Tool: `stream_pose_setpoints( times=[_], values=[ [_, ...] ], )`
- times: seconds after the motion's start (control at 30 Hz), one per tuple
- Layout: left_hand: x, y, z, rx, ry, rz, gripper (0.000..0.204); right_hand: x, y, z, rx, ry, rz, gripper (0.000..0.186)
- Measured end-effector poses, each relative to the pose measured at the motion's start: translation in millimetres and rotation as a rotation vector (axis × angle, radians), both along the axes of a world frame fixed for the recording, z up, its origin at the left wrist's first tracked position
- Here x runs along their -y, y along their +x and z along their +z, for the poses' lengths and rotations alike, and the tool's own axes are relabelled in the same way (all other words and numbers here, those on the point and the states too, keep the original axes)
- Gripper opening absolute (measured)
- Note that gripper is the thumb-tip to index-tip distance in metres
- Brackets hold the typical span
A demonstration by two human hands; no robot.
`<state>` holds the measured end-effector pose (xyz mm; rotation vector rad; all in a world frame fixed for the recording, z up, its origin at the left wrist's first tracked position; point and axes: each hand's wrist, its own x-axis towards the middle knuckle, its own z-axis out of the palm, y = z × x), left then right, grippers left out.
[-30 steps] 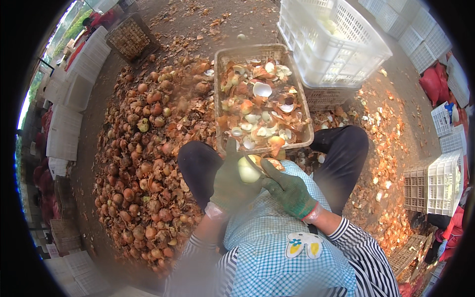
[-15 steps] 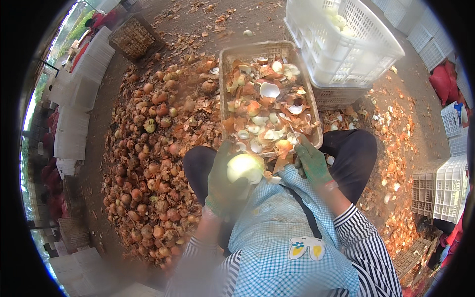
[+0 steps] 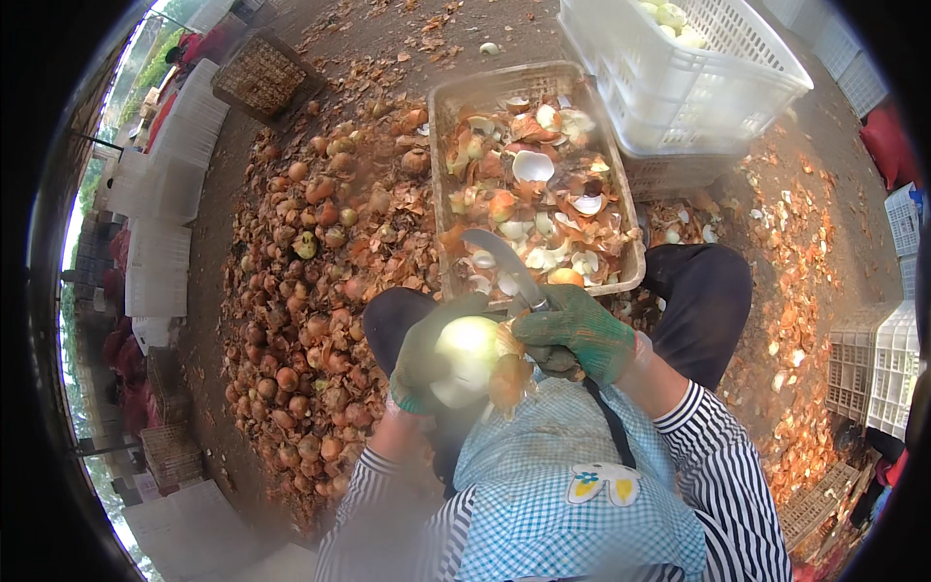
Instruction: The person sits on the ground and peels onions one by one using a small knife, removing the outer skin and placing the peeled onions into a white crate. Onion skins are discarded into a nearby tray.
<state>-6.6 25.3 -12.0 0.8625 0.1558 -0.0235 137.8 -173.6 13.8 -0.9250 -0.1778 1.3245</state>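
Currently, the gloved left hand (image 3: 419,361) has its fingers clasped around a mostly peeled onion (image 3: 465,355), just on the near side of a shallow plastic tray (image 3: 435,165). The gloved right hand (image 3: 585,335) wraps its fingers about the handle of a curved knife (image 3: 505,260), whose blade angles toward the far left. Loose brown skin (image 3: 507,384) hangs at the onion's right side. Onion scraps (image 3: 532,167) lie in the tray; unpeeled onions (image 3: 286,376) are heaped to the left, and a white crate (image 3: 669,102) stands far right.
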Motion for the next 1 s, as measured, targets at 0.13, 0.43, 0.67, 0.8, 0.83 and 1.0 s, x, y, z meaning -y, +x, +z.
stream_pose_setpoints(
  times=[0.13, 0.43, 0.67, 0.8, 0.83, 1.0],
  values=[
    [4.0, -11.0, -17.1, -0.035, -0.21, 0.139, 0.086, 15.3, -4.9, 7.2, -0.131, 0.151, -0.205, 0.021],
    [6.6, 25.5, -27.8, -0.188, -0.46, 0.477, 0.067, 23.0, 4.1, -25.1, 1.028, -0.449, -0.409, 0.061],
    [40.2, 27.1, -2.1, -0.183, -0.377, 0.504, 0.054, -4.7, -40.5, -19.7, 1.599, -0.391, -0.14, 0.065],
    [43.0, 14.5, 0.8, -0.146, -0.187, 0.565, 0.055, -17.3, -30.0, -46.6, 1.424, -0.399, -0.185, 0.051],
    [41.7, 9.3, 2.7, -0.118, -0.207, 0.544, 0.058, -17.3, -28.9, -53.4, 1.423, -0.374, -0.212, 0.049],
    [29.8, -5.1, 17.4, -0.024, -0.336, 0.547, 0.068, 13.3, 16.1, -149.6, 1.128, -0.525, -0.216, 0.052]
  ],
)
